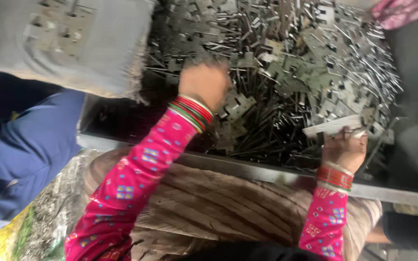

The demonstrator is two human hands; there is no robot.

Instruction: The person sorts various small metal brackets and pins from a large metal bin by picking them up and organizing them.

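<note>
Steel stampings [286, 72] heaped in grey metal tray [267, 170], flat notched plates mixed with thin strips. My left hand [205, 82] down in heap, fingers buried, can't tell grip. My right hand [344, 147] clenched on small stack of plates [332, 126] at tray's near edge. Grey sack [68, 43] lies top left.
</note>
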